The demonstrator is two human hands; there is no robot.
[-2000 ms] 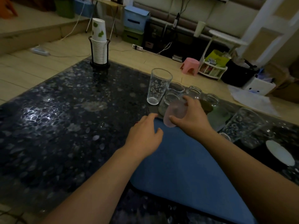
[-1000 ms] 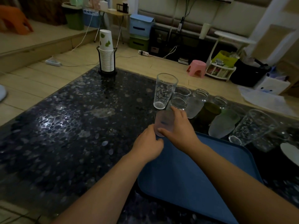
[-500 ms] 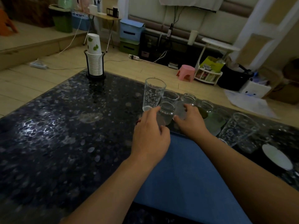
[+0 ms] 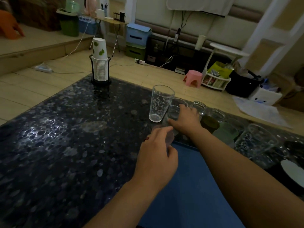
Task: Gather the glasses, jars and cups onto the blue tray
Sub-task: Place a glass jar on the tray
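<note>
A blue tray (image 4: 189,186) lies on the dark pebble-patterned table (image 4: 65,137), under my forearms. My left hand (image 4: 156,158) is shut on a frosted cup (image 4: 170,137) over the tray's far left corner. My right hand (image 4: 186,121) reaches past the tray, its thumb and fingers wrapped around a small clear jar (image 4: 174,112). A tall clear glass (image 4: 160,102) stands just left of that jar. To the right stand two more jars (image 4: 199,106) (image 4: 218,114), a dark cup (image 4: 210,124), a frosted green cup (image 4: 227,132) and a patterned glass (image 4: 256,140).
A stack of paper cups (image 4: 100,63) in a black holder stands at the table's far left corner. A white saucer (image 4: 294,173) lies at the right edge. Beyond the table are a pink stool (image 4: 193,79), storage boxes and cables on the floor.
The frosted cup passed from my right hand into my left hand. My right hand then moved forward onto the small jar beside the tall glass.
</note>
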